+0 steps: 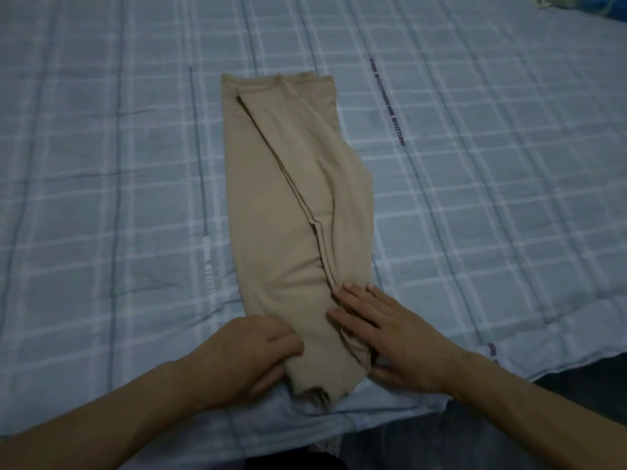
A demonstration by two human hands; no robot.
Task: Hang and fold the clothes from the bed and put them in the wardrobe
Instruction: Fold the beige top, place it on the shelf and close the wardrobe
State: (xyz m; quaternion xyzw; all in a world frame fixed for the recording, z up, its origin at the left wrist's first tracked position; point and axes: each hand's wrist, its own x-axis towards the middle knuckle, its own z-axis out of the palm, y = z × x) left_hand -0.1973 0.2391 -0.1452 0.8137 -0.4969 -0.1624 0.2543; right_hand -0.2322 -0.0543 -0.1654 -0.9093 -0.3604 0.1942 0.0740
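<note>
A beige garment [288,205] lies folded lengthwise into a long narrow strip on the bed, running from the near edge toward the middle. My left hand [251,354] grips its near left corner, fingers curled over the cloth and thumb underneath. My right hand [383,337] lies flat on the near right side, fingers straight and pressing the folded layers, thumb beside the bunched near end [322,381].
The bed is covered by a light blue checked sheet [492,198] with printed text strips. Its near edge [509,371] runs across the bottom right, with dark floor beyond. A colourful item [583,11] lies at the far right corner.
</note>
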